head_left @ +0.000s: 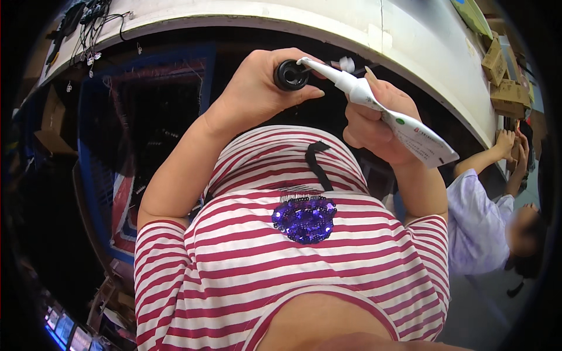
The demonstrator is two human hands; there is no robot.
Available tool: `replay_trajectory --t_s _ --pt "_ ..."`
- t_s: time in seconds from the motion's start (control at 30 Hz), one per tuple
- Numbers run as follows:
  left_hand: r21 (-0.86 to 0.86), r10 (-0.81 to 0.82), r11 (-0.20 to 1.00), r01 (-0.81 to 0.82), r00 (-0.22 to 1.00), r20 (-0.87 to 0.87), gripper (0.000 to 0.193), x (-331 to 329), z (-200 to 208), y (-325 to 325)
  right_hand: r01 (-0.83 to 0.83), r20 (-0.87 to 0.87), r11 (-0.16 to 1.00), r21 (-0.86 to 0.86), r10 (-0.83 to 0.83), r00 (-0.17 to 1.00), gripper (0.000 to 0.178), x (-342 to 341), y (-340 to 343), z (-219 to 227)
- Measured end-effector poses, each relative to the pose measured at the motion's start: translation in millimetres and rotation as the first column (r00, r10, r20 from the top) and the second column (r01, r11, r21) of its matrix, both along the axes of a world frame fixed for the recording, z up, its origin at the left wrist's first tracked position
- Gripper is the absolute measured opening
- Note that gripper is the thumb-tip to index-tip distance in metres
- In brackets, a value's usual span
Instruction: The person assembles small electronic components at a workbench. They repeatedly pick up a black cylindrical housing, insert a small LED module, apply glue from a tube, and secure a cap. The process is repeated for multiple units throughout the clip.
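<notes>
My left hand (249,85) is closed around a black cylindrical part (283,76), whose round open end faces up toward me. In my right hand (374,131) is a flattened white squeeze tube (418,137) with a long tapered nozzle (331,73). The nozzle's tip is at the rim of the black part, with a little white stuff at its end; whether it touches the rim I cannot tell. Just beyond the nozzle, a small whitish cap-like piece (346,64) shows near my right fingers. What carries it is hidden.
A long white table (328,20) curves across the far side, with black cables (96,26) hanging at its left end. A blue-framed rack (88,152) stands at the left. Cardboard boxes (508,96) and a co-worker in a pale purple top (477,228) are at the right.
</notes>
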State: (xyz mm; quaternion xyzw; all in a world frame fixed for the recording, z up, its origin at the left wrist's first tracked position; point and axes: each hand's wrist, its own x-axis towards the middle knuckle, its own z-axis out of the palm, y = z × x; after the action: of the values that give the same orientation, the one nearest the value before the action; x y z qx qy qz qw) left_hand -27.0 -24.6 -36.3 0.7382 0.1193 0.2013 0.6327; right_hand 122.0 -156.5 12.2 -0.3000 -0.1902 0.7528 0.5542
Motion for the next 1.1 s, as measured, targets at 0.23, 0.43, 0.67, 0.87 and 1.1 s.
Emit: replay_trajectory --t_s 0.23,0.43,0.67,0.87,1.1 --pt "0.077 0.045 0.996 -0.049 0.998 0.05 0.023 -5.7 4.5 -6.1 0.001 0.013 0.997 -0.084 0.0 1.0 0.039 -13.7 -4.7 -2.2" --pt "0.116 0.028 0.993 -0.036 0.997 0.074 0.025 -7.5 4.2 -8.7 0.057 0.113 0.977 -0.205 -0.034 0.993 0.032 -18.0 -8.4 -0.5" --pt "0.141 0.068 0.987 -0.07 0.997 0.02 0.026 -6.6 1.6 -11.9 -0.047 0.49 0.985 -0.163 0.123 0.863 0.028 -9.0 0.1 14.4" --pt "0.097 0.047 0.994 -0.041 0.997 -0.057 0.023 -1.4 -0.4 -8.6 0.008 0.573 0.972 -0.234 0.132 0.809 0.032 3.7 5.9 21.7" --pt "0.054 0.033 0.998 -0.027 0.994 -0.105 0.031 16.1 12.7 6.0 0.062 0.383 0.998 0.01 -0.061 0.922 0.03 45.9 16.7 19.0"
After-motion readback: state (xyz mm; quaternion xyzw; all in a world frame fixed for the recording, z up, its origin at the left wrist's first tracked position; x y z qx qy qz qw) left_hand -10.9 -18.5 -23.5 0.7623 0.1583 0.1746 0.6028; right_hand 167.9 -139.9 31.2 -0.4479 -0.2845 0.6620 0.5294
